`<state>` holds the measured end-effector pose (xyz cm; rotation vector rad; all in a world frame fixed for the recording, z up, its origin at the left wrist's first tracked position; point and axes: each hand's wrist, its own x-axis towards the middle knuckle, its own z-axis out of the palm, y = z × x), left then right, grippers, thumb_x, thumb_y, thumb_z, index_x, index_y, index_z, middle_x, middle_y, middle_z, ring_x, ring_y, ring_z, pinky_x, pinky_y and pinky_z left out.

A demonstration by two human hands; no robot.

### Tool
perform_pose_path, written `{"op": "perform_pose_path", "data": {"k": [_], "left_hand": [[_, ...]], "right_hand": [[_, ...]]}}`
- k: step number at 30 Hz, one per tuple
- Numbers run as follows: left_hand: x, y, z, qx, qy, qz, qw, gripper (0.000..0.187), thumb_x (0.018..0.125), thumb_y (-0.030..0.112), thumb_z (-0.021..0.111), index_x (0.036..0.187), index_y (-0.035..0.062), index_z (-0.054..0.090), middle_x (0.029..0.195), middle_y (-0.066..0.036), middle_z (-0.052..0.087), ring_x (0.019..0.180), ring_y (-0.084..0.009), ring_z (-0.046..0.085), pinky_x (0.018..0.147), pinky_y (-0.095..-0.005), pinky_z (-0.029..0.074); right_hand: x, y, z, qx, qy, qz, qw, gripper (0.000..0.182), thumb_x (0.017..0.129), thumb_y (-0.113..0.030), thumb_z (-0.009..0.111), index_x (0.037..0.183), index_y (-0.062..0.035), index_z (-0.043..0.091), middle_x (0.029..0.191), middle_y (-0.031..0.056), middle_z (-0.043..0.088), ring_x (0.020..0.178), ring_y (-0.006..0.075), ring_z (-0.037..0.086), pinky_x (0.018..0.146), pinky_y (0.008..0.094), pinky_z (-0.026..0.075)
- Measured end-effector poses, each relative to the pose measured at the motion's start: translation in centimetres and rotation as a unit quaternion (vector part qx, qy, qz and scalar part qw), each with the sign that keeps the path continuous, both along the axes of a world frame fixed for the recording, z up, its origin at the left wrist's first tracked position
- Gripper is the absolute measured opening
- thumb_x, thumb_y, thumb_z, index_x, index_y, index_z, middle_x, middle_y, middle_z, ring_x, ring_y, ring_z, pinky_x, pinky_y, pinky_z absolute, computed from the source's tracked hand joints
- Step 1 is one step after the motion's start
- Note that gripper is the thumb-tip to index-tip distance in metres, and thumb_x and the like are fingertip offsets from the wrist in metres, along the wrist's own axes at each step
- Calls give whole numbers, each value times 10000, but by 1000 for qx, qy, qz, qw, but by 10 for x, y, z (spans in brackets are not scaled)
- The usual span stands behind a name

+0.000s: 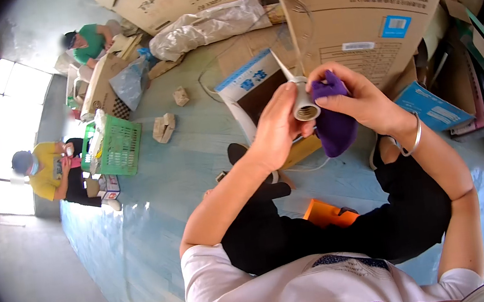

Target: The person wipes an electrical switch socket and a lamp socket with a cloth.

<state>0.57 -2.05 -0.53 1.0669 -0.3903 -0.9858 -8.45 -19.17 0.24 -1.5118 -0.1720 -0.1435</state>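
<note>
A pale grey lamp socket point(305, 108) with a screw-threaded opening is held up in front of me, its open end facing my body. My left hand point(278, 123) is closed around its left side, fingers pressed to it. My right hand point(348, 97) grips a bunched purple cloth point(337, 129), which hangs below the fingers and lies right against the socket's right side. Below and behind my hands stands an open white and blue box point(235, 100), partly hidden by my left hand.
A large cardboard carton point(357, 7) stands close ahead, with an open blue box point(434, 104) to the right. An orange object point(326, 213) lies between my legs. At left are a green plastic basket point(122, 145), a seated person in yellow point(47, 179) and another in green point(90, 44).
</note>
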Motion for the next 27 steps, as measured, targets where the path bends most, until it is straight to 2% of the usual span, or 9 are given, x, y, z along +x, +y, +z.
{"op": "perform_pose_path", "data": {"k": [3,4,6,14,17,18,20,22,27], "left_hand": [[-8,-3,5,7,-57,30,998,317,1048,373,334,1056,95,486,728,-28,504,548,-111,452,506,-245,353],[-6,0,4,25,-77,8,997,335,1048,399,325,1141,122,490,847,-3,514,635,-101,425,567,-239,352],[-6,-1,0,19,-65,21,998,365,1051,409,306,1120,108,501,786,7,504,576,-82,388,521,-227,329],[-9,-3,5,60,-29,74,995,383,1040,428,337,994,97,523,687,11,477,523,-79,380,478,-231,291],[-3,2,-9,99,-77,84,989,381,1008,461,427,973,91,507,666,-5,451,521,-102,393,483,-248,297],[-8,-3,3,115,-13,108,987,386,1001,464,447,960,84,507,662,-9,456,512,-107,387,489,-256,305],[-4,0,-3,125,-13,106,986,397,996,468,452,989,77,526,672,-12,479,510,-107,376,492,-262,299],[-7,1,-8,105,-8,99,989,403,1014,454,411,1083,68,507,746,-8,500,521,-102,327,488,-264,269],[-16,0,-11,136,-21,163,977,331,1013,416,444,1054,91,492,743,-6,421,552,-127,300,530,-269,275]], "right_hand": [[-1,6,-1,-24,-10,-3,1000,469,859,-60,679,1277,-65,465,1095,29,472,1025,117,506,902,273,437],[1,7,-4,-22,-19,10,1000,469,859,-60,679,1277,-65,465,1095,29,472,1025,117,506,902,273,437],[3,9,-8,-23,-9,9,1000,581,834,-47,705,1333,-75,410,1126,48,432,1027,134,501,933,293,429],[3,9,-7,-71,18,-4,997,574,801,-114,749,1296,-42,468,1202,99,437,1081,179,516,929,326,452],[11,5,-15,-219,-92,-80,968,578,732,-276,797,1205,-41,562,1092,146,555,1052,283,524,919,372,430],[12,0,-15,-290,-112,-68,948,597,761,-192,777,1281,-62,514,1177,118,504,1084,246,518,942,335,432],[18,4,-33,-255,-152,-106,949,585,753,-307,787,1227,-52,560,1125,150,557,1097,309,516,966,371,419],[13,7,-32,-204,-70,-96,972,652,721,-429,782,1198,-35,576,1117,185,566,1103,325,515,961,369,419],[17,14,-40,-118,-1,-67,991,653,655,-373,811,1162,-23,593,1091,202,575,1095,319,510,917,348,433]]}}
